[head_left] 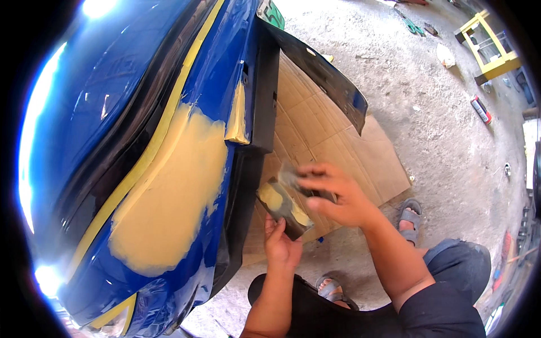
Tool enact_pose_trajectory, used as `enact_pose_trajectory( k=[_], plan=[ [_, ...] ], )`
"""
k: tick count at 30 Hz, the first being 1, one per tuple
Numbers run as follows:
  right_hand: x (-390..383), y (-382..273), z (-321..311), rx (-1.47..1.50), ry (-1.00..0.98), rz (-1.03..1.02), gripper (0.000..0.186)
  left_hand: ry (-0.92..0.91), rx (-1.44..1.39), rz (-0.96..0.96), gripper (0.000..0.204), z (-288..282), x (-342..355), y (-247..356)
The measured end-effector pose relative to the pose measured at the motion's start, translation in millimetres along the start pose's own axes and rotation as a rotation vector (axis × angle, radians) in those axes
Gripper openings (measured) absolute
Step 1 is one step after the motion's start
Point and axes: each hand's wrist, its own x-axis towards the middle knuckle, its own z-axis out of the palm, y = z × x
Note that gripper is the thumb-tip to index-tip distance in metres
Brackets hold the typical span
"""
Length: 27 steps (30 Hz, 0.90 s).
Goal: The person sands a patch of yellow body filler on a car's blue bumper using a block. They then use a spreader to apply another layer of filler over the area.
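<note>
My left hand (282,247) grips the near end of a dark, flat mixing board (286,209). Lumps of yellow body filler (271,197) lie on the board. Just above it, my right hand (341,194) is closed round a putty spreader (288,176), whose blade is smeared by motion over the board's far edge. To the left stands a blue car body (196,84) with a broad, smooth patch of yellow filler (169,191) on its panel. A narrower strip of filler (239,115) covers a raised edge nearby. Yellow masking tape (147,152) runs beside the large patch.
Flattened cardboard (338,163) covers the floor beneath my hands. A dark trim piece (321,73) juts out from the car above it. A red and black can (480,110) and a yellow metal stand (490,50) are on the concrete at right.
</note>
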Motion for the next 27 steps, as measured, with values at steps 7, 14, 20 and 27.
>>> enact_pose_trajectory(
  k=[7, 14, 20, 27],
  plan=[
    [-37.6, 17.8, -28.1, -0.223, -0.131, 0.175, 0.033, -0.07, -0.013, 0.083, 0.047, 18.9, 6.4, 4.7],
    [9.2, -23.1, -34.7, 0.098, 0.146, 0.395, 0.042, 0.06, 0.082, -0.068, 0.041, 3.5, 15.0, -12.7],
    [22.8, -55.7, -35.6, 0.564, 0.105, 0.435, 0.035, 0.043, 0.067, -0.072, 0.04, -3.9, 22.2, -15.6],
    [93.2, -137.5, -57.2, -0.926, -0.367, -0.266, 0.018, 0.016, 0.068, -0.053, 0.041, 0.0, 16.8, -12.6]
  ],
)
